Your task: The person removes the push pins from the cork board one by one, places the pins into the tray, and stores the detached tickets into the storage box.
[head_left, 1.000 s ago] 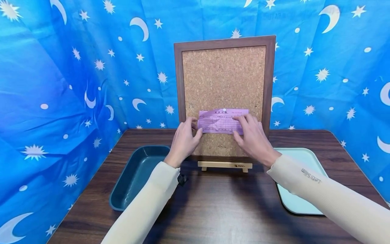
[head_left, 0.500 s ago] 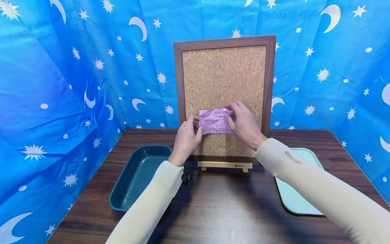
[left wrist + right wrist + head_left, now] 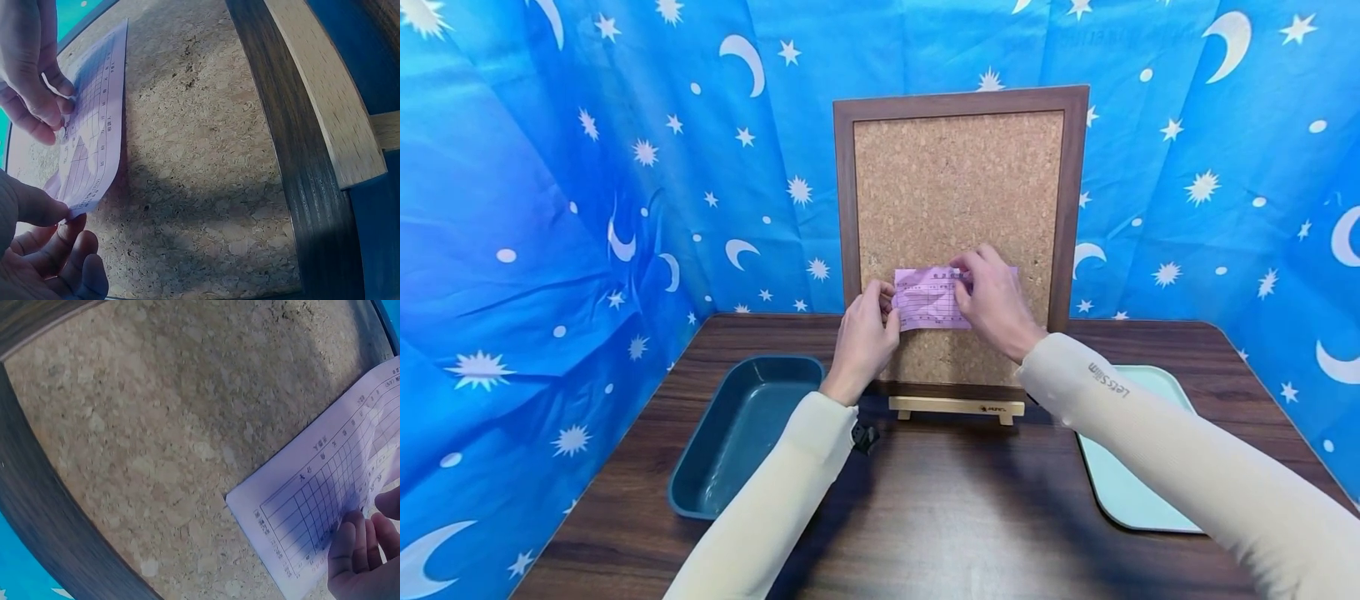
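Observation:
A pink printed form (image 3: pixel 925 300) lies against the lower part of the cork board (image 3: pixel 955 192), its left side bowing slightly off the cork. My left hand (image 3: pixel 863 337) pinches the form's left edge between thumb and finger, as the left wrist view shows. At the form's top middle, my right hand (image 3: pixel 994 304) has thumb and fingers curled round the white push pin, which they mostly cover in the head view. Behind that hand the right part of the form is hidden; in the right wrist view its free corner lies on the cork.
A brown frame (image 3: pixel 846 200) borders the board, which stands on a small wooden easel (image 3: pixel 955 406). To the left is a deep dark-teal tray (image 3: pixel 700 458); a pale mint tray (image 3: pixel 1138 492) lies at right, partly under my right sleeve. A starry blue cloth (image 3: pixel 625 100) surrounds the table.
My right hand has moved left and up from the form's right side to the pin and closed its fingers there. The left hand stays at the left edge.

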Available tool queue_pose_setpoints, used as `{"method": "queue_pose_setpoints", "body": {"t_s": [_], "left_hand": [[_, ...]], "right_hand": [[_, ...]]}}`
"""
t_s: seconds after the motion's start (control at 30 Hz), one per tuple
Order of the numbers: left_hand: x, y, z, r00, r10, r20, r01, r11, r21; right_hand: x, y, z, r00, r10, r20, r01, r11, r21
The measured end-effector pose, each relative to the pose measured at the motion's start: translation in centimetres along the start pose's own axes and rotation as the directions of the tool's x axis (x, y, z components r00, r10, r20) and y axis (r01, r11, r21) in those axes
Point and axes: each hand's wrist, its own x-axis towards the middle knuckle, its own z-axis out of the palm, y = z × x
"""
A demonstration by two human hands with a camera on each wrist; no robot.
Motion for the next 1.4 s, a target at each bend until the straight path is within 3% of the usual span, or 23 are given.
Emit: {"method": "queue_pose_setpoints", "body": {"t_s": [0.7, 1.4], "left_hand": [[0.3, 0.2, 0.3, 1.0, -0.026, 0.0, 0.026, 0.999, -0.023], [0.4, 0.6, 0.1, 1.0, 0.019, -0.014, -0.02, 0.999, -0.038]], "right_hand": [[2.0, -1.2, -0.5, 0.99, 0.119, 0.071, -0.11, 0.986, -0.125], [2.6, -1.5, -0.1, 0.984, 0.174, 0.033, -0.168, 0.974, -0.149]]}}
